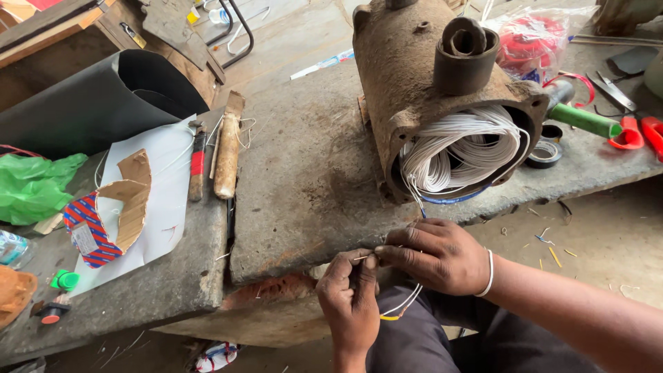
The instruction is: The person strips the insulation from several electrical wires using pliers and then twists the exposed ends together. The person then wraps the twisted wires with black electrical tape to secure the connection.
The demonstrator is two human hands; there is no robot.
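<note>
A rough stone worktop [304, 173] carries a rusted motor housing [404, 76] lying on its side, its open end turned toward the person and packed with coils of white winding wire [459, 148]. A dark rolled sheet [103, 97] lies at the far left of the worktop, near a white sheet of paper [169, 179] bearing a torn piece of cardboard with red and blue stripes [110, 214]. A crumpled green plastic bag [34, 186] sits at the left edge. A wooden stick [228, 148] and a tool with a red-banded handle [197, 162] rest side by side between the paper and the housing. To the right of the housing lie a green-handled tool [587, 121], red-handled scissors [632, 128] and a roll of dark tape [545, 153].

At the worktop's near edge, the right hand [438, 255] and left hand [349, 297] meet just below the housing. Both close narrowly, in a pinch grip, on thin wire leads [404, 300] that run down from the winding, past a blue strand, and trail below the hands to a yellow tip over the person's dark trousers.
</note>
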